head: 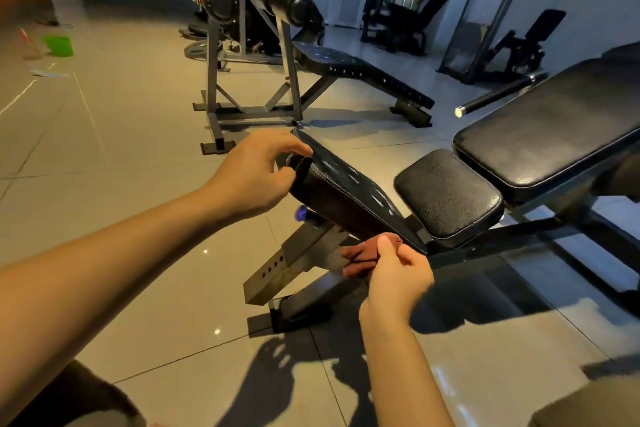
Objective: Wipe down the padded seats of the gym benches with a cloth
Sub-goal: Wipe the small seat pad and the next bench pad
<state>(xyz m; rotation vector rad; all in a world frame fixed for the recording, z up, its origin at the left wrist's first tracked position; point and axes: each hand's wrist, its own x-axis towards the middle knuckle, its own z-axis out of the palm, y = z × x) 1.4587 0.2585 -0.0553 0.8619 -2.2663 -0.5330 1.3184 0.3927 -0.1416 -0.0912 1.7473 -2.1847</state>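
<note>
A black adjustable bench stands in front of me, with a tilted narrow pad (349,184), a small square seat pad (450,194) and a long back pad (554,125). My left hand (258,175) grips the upper end of the tilted pad, thumb over its edge. My right hand (394,274) holds a crumpled reddish-brown cloth (360,255) against the pad's lower side edge, near the metal bracket. Streaks glint on the tilted pad's top.
A second decline bench (360,76) on a grey steel frame stands behind. More gym machines (398,17) line the back wall. A chrome-tipped bar (498,97) juts out at the right. A green dustpan (59,45) lies on the tiled floor at far left.
</note>
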